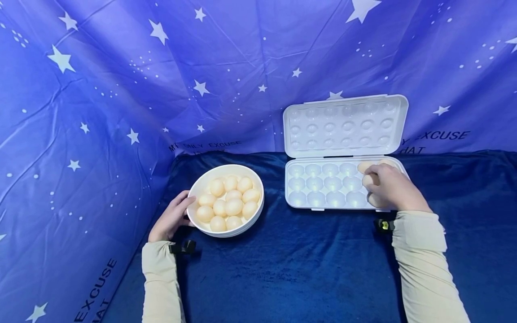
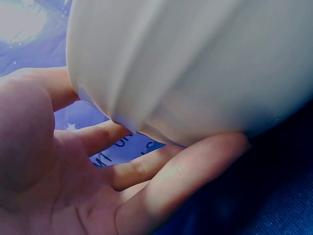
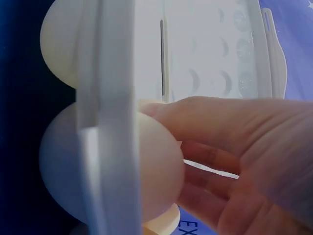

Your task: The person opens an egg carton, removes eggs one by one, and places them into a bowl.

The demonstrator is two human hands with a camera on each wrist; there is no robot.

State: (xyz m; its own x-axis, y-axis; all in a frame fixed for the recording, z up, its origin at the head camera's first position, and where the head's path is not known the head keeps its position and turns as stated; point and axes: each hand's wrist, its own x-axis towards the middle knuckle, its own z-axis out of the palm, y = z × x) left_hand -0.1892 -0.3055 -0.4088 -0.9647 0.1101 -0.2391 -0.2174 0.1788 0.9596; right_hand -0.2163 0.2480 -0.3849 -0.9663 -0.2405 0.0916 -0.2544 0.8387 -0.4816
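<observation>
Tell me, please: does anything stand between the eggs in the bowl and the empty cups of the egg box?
Only the bowl's rim; past it, just blue cloth lies between, and the egg box's lid stands open.

A white bowl (image 1: pixel 260 213) with cream-coloured eggs (image 1: pixel 234 207); a white egg box (image 1: pixel 341 146), its cups (image 1: pixel 316 184) tinged lilac-blue. The cloth (image 1: pixel 282 264) is dark navy. The violet-blue backdrop (image 1: pixel 226 110) is patterned with white stars (image 1: pixel 62 59), clusters of white dots (image 1: pixel 264 38) and black capital lettering (image 1: pixel 445 135). Sleeves (image 1: pixel 424 273) are pale cream.
</observation>
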